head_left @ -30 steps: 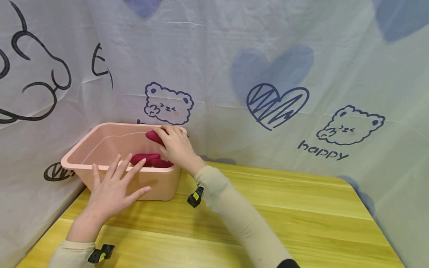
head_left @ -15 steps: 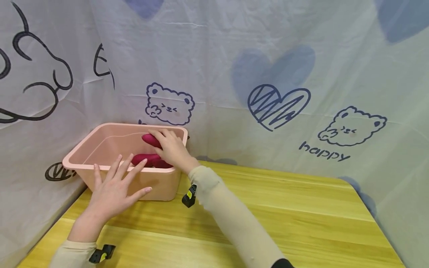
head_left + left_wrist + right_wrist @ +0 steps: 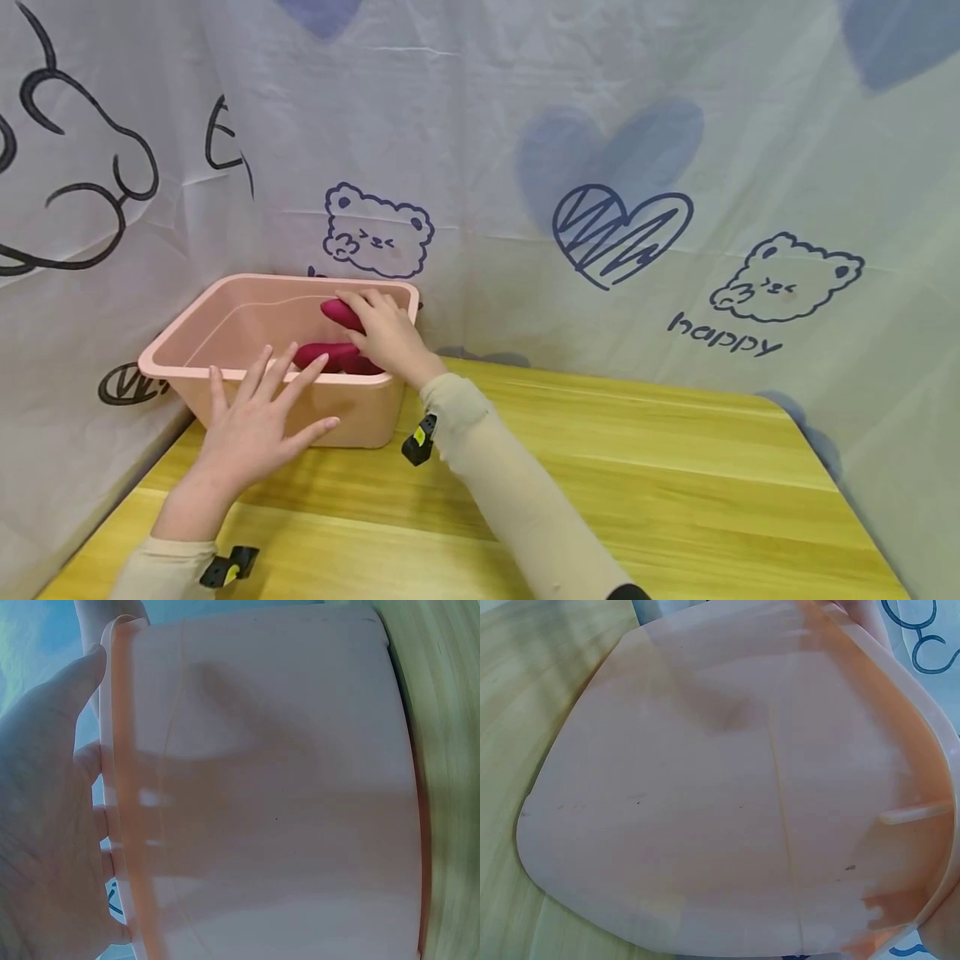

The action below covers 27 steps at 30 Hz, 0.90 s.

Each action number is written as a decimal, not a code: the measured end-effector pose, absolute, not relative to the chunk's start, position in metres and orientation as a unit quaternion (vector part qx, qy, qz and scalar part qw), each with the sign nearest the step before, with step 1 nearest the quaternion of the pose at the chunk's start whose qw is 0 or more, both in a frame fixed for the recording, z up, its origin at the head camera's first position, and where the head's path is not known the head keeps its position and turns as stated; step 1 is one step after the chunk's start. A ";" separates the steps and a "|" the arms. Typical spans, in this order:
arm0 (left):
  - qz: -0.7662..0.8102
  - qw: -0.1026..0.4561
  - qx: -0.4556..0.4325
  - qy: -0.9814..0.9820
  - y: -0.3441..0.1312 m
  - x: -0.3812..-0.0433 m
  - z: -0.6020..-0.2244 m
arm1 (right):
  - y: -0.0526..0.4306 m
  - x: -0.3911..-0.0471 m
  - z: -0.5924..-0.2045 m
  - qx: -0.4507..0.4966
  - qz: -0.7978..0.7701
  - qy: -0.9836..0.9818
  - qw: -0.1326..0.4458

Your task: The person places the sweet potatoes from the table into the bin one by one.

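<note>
A pink plastic basin [image 3: 352, 417] stands at the left of the table. My right hand [image 3: 390, 333] reaches over its right side and grips a smooth magenta sweet potato [image 3: 341, 314], whose pointed end sticks out to the left. More magenta sweet potatoes [image 3: 318, 357] lie below it in the basin, partly hidden by the front rim and my hands. With fingers spread and straight, my left hand [image 3: 251, 429] rests at the front rim. The left wrist view shows that hand [image 3: 45, 802] along the basin's rim. Mostly the basin's outer wall [image 3: 705, 787] fills the right wrist view.
The wood-grain table [image 3: 637, 475] extends to the right of the basin. A pale cloth [image 3: 480, 183] printed with hearts and bears hangs behind the table and along its left side, close to the basin.
My right hand has shifted slightly left and down with the gripped sweet potato since one second ago, barely moving in the last half second. My left hand has stayed in place.
</note>
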<state>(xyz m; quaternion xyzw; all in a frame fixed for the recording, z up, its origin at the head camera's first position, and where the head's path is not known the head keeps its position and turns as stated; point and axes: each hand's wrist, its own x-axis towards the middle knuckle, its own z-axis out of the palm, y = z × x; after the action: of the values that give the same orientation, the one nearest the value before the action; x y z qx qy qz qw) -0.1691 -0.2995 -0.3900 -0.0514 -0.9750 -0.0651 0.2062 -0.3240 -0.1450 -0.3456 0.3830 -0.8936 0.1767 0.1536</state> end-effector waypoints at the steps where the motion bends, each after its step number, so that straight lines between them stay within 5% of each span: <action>1: -0.065 0.207 -0.052 -0.975 -0.299 -0.169 -0.390 | -0.145 -0.324 -0.346 0.382 0.175 -0.894 0.154; 27: -0.067 0.218 -0.053 -0.972 -0.299 -0.168 -0.390 | -0.146 -0.324 -0.347 0.373 0.178 -0.894 0.171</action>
<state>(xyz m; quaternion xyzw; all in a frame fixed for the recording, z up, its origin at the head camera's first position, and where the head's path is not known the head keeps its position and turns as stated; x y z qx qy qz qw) -0.1684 -0.2989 -0.3905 -0.0535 -0.9722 -0.0668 0.2181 -0.3242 -0.1461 -0.3467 0.3729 -0.8944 0.1781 0.1712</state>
